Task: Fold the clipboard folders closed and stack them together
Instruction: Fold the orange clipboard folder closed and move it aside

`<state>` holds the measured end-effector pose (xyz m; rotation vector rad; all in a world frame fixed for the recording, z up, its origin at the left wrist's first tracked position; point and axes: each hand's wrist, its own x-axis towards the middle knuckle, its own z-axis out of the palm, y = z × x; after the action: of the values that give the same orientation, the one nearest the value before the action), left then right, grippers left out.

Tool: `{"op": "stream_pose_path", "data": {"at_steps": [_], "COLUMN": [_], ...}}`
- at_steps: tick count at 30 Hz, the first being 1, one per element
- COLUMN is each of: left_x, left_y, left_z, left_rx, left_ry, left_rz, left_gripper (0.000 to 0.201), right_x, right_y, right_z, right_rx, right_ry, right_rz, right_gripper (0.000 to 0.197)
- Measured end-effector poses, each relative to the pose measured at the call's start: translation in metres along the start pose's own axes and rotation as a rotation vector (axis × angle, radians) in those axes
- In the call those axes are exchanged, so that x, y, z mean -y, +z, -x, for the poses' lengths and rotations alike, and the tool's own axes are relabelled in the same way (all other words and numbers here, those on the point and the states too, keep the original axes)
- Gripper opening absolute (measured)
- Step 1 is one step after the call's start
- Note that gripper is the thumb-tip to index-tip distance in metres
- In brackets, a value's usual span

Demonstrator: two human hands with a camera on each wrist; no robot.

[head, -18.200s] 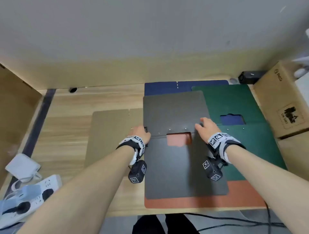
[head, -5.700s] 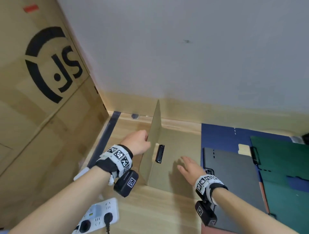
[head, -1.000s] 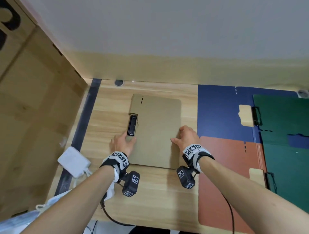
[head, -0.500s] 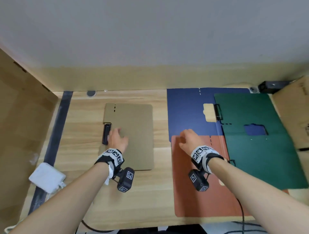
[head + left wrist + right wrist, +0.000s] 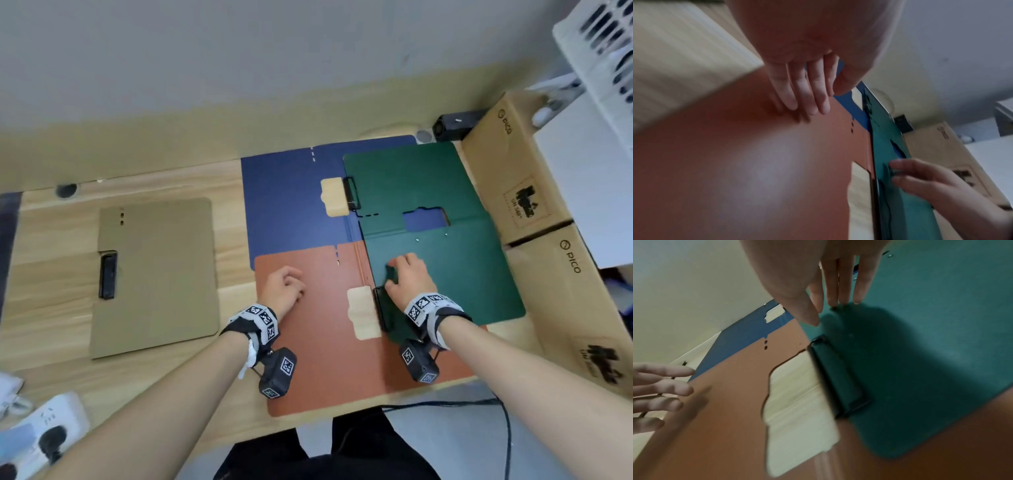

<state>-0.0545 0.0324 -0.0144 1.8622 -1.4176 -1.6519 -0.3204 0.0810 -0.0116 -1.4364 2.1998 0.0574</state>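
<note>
A closed tan folder [image 5: 154, 274] with a black clip [image 5: 108, 274] lies flat on the left of the table [image 5: 48, 308]. To its right overlap three open folders: blue [image 5: 291, 205] at the back, orange [image 5: 325, 349] in front, green [image 5: 428, 185] on top at the right. My left hand [image 5: 284, 286] rests on the orange folder's left leaf [image 5: 735, 162], fingers [image 5: 807, 100] straight and holding nothing. My right hand [image 5: 406, 274] touches the green folder [image 5: 931, 337] with straight fingertips [image 5: 840, 293], just beyond the orange folder's black clip [image 5: 838, 378].
Two cardboard boxes [image 5: 524, 192] stand along the right side, close to the green folder's edge. A black device [image 5: 455, 125] sits at the back wall. A white power strip [image 5: 44, 431] lies at the front left. A cable [image 5: 507, 428] hangs off the front edge.
My left hand left the tan folder and moved right onto the orange one. My right hand moved from the orange folder's corner onto the green folder. The head view swung right.
</note>
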Motion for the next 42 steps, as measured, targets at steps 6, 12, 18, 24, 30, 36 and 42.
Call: {"op": "stream_pose_path", "data": {"at_steps": [6,12,18,24,30,36,42], "left_x": [-0.020,-0.032,-0.039,-0.040,-0.039,-0.027,-0.022], "left_y": [0.086,0.153,0.170,0.174,0.159,0.142,0.128], "left_z": [0.008,0.013,0.012,0.012,0.012,0.010,0.016], "left_rx": [0.121,0.083,0.014,0.036,0.065,0.039,0.068], "left_ry": [0.050,0.143,0.157,0.133,0.078,0.040,0.027], "left_rz": [-0.280,-0.785,-0.938,-0.902,-0.811,-0.791,-0.846], "left_gripper": [0.010,0.037,0.040,0.037,0.033,0.039,0.041], "right_x": [-0.035,-0.044,-0.054,-0.057,-0.057,-0.057,-0.052], "right_y": [-0.011,-0.006,-0.011,-0.011,-0.013,-0.012,-0.013], "right_z": [-0.041,-0.076,-0.084,-0.084,-0.082,-0.081,-0.075], "right_rx": [-0.101,-0.122,-0.080,-0.074,-0.070,-0.074,-0.041], "right_ry": [-0.056,-0.092,-0.148,-0.163,-0.168,-0.179,-0.145], "right_rz": [-0.035,-0.054,-0.034,-0.076,-0.066,-0.041,-0.086], "right_gripper": [0.052,0.053,0.077,0.079,0.076,0.075,0.070]}}
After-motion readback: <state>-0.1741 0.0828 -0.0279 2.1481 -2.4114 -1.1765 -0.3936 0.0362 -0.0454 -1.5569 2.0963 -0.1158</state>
